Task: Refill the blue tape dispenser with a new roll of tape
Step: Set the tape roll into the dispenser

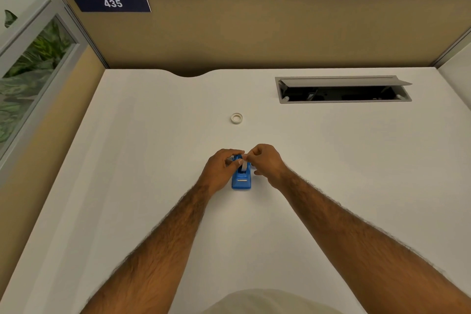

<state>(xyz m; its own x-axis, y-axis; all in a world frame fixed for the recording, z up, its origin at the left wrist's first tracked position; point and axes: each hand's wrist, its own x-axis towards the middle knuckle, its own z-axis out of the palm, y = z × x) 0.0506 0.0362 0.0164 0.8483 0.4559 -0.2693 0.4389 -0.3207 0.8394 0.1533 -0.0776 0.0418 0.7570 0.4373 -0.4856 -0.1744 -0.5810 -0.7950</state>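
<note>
A small blue tape dispenser [241, 179] stands on the white desk [153, 160], its cutter end toward me. My left hand [219, 171] grips the dispenser's left side near the top. My right hand [265, 163] pinches a strip of white tape [244, 165] that runs down over the dispenser's top. The roll inside the dispenser is hidden behind my fingers. A small whitish tape roll or core [236, 118] lies flat on the desk farther back, apart from both hands.
An open grey cable hatch [342, 89] is set into the desk at the back right. Tan partition walls [254, 33] close off the back and left, with a sign reading 435. Pale cloth shows at the bottom edge.
</note>
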